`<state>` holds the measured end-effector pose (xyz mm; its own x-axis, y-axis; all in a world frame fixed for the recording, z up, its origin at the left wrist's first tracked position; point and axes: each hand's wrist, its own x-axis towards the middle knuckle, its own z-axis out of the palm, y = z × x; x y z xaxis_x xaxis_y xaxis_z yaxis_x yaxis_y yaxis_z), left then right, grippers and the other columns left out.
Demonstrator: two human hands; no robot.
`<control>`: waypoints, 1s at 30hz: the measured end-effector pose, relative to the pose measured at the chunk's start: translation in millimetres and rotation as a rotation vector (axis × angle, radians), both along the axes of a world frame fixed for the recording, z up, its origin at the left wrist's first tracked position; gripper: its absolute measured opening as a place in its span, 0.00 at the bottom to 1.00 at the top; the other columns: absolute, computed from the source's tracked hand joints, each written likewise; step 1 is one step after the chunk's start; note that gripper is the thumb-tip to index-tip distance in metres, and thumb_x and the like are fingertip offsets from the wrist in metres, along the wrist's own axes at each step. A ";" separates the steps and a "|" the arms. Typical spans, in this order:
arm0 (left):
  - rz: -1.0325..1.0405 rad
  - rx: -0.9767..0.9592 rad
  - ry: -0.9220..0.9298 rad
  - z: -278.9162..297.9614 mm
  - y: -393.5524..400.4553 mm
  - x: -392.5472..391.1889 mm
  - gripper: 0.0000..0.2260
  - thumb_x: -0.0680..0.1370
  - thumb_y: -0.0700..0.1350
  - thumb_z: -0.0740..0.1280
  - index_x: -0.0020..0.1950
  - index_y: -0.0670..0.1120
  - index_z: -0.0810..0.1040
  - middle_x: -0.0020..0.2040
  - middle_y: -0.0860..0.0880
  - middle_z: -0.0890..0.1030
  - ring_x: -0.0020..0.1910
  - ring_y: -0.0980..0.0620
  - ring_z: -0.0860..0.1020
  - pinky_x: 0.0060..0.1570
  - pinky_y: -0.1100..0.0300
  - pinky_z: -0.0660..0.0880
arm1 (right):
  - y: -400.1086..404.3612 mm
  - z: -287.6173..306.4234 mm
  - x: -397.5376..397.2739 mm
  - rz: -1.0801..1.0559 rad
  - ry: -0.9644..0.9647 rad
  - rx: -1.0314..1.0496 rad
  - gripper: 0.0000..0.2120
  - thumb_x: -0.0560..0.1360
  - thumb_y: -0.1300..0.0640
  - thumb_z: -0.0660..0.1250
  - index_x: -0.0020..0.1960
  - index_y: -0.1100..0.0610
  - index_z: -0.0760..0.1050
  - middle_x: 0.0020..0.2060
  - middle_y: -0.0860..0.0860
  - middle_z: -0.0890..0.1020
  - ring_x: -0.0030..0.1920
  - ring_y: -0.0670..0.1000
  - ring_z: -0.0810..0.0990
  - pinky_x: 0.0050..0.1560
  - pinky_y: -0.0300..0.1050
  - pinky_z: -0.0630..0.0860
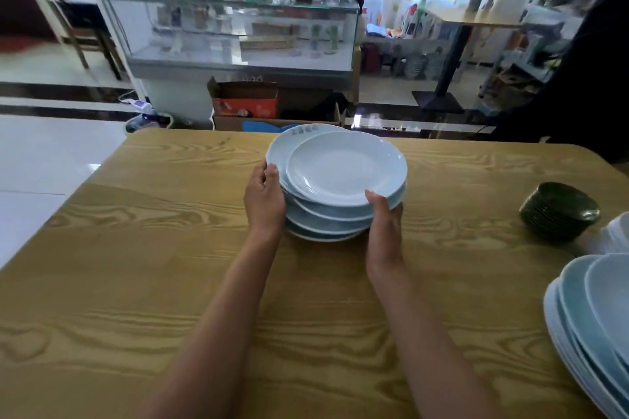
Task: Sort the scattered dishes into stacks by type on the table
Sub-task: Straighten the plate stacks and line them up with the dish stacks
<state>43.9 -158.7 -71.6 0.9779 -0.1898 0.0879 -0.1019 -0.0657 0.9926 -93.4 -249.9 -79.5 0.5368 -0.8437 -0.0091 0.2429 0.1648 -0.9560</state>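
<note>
Glazed ceramic, so heavy, slippery and fragile: stack of pale blue plates at far middle of wooden counter, uneven. Left hand and right hand clamped on opposite rims. Better held low, under bottom plate.

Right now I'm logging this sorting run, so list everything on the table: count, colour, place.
Plate stack: one stack, pale blue, table centre; top plates sit offset, exact count unclear.
Small dish stack: one, dark green, right side.
Plate pile: one pile, pale blue, lower right, cut off by the frame.
White dishes: white, right edge, count unclear.
Table: one, light wood grain.
Left hand: grips the centre stack's left side.
Right hand: grips its right side.
</note>
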 end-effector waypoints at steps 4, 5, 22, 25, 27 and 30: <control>0.081 -0.066 0.077 0.2 -22.2 32.9 0.15 0.81 0.51 0.58 0.61 0.47 0.78 0.54 0.50 0.81 0.54 0.52 0.78 0.58 0.48 0.75 | -26.0 -2.6 43.9 0.032 0.015 -0.025 0.30 0.69 0.45 0.67 0.70 0.48 0.66 0.59 0.49 0.78 0.57 0.47 0.77 0.54 0.44 0.74; 0.098 -0.083 0.098 0.0 -27.2 38.5 0.15 0.81 0.51 0.58 0.61 0.47 0.78 0.55 0.50 0.81 0.54 0.52 0.78 0.58 0.48 0.76 | -33.9 -4.0 52.6 0.037 0.021 -0.017 0.31 0.68 0.44 0.67 0.69 0.48 0.68 0.59 0.49 0.78 0.58 0.49 0.77 0.57 0.48 0.75; 0.000 -0.333 0.270 -6.0 -80.5 102.9 0.17 0.82 0.48 0.60 0.71 0.47 0.70 0.61 0.52 0.78 0.57 0.56 0.77 0.53 0.62 0.77 | -126.3 -15.8 156.5 0.058 0.008 0.093 0.26 0.66 0.42 0.67 0.63 0.48 0.75 0.56 0.52 0.82 0.58 0.55 0.79 0.63 0.61 0.73; -0.033 -0.365 0.301 -8.6 -79.4 103.2 0.18 0.81 0.47 0.61 0.71 0.48 0.69 0.62 0.51 0.77 0.59 0.54 0.77 0.55 0.59 0.77 | -130.0 -11.7 160.6 0.073 0.023 0.102 0.27 0.65 0.41 0.67 0.62 0.49 0.75 0.56 0.52 0.82 0.58 0.54 0.79 0.63 0.60 0.73; -0.043 -0.364 0.303 -5.9 -78.9 102.8 0.18 0.82 0.47 0.61 0.71 0.48 0.68 0.62 0.51 0.77 0.58 0.54 0.77 0.51 0.61 0.78 | -131.5 -10.8 161.5 0.078 0.027 0.098 0.27 0.65 0.42 0.67 0.62 0.49 0.75 0.56 0.53 0.82 0.58 0.54 0.79 0.63 0.60 0.73; -0.048 -0.353 0.281 -3.2 -78.6 100.1 0.18 0.82 0.47 0.61 0.72 0.49 0.67 0.63 0.51 0.75 0.57 0.55 0.76 0.48 0.63 0.77 | -133.8 -10.0 160.0 0.092 0.038 0.081 0.28 0.64 0.41 0.68 0.62 0.50 0.76 0.56 0.53 0.82 0.58 0.55 0.79 0.64 0.60 0.73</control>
